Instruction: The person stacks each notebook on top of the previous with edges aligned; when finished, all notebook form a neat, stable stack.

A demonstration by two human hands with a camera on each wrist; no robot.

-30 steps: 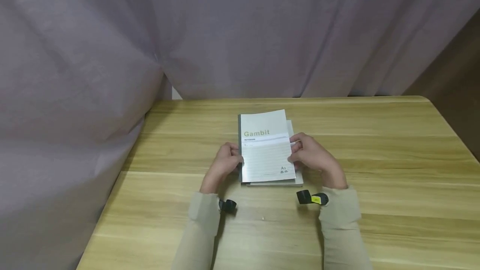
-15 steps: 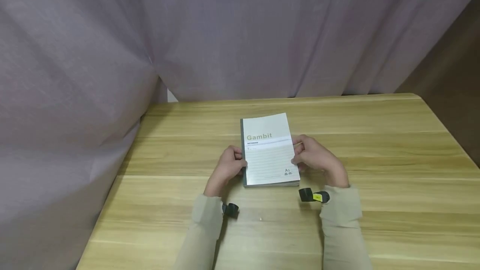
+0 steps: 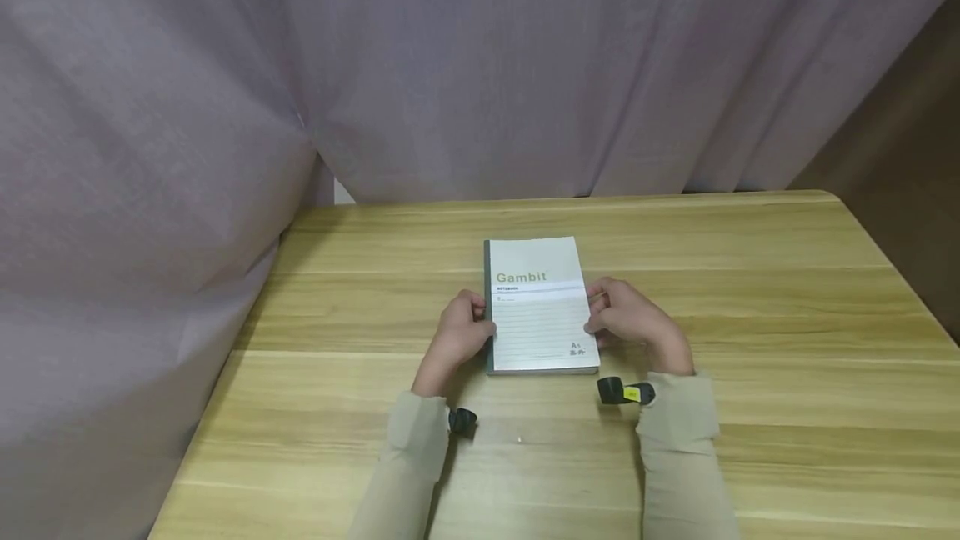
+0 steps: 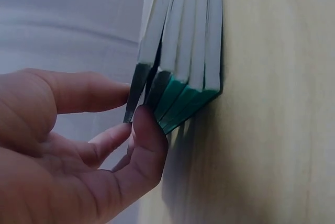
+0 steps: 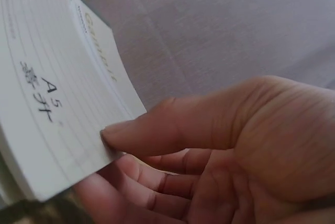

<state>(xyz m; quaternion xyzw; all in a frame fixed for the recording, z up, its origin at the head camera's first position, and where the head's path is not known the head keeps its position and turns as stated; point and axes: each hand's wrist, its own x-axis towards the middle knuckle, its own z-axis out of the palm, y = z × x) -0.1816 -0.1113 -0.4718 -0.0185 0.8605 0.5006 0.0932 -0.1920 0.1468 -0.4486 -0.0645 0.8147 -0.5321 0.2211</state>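
Observation:
A white notebook (image 3: pixel 536 307) with "Gambit" on its cover and a dark spine lies over a stack of several more notebooks (image 4: pixel 196 35), whose dark and green spines show in the left wrist view. There, a thin gap parts the top notebook's spine from the one below. My left hand (image 3: pixel 459 327) holds the top notebook at its spine side, thumb at the cover's edge and fingertips beside the spines. On the opposite side my right hand (image 3: pixel 630 315) pinches its long edge, thumb on the cover near the "A5" print, the other fingers curled beneath.
The stack stands on a wood-grain table (image 3: pixel 750 315). A grey-purple curtain (image 3: pixel 480 65) hangs behind the table and along its left side. A tiny pale speck (image 3: pixel 520 440) lies between the forearms. Each wrist wears a black camera mount (image 3: pixel 611 391).
The top notebook has come down and toward me, from askew over the stack to lined up with it. Both hands have moved with it, keeping their hold on its sides.

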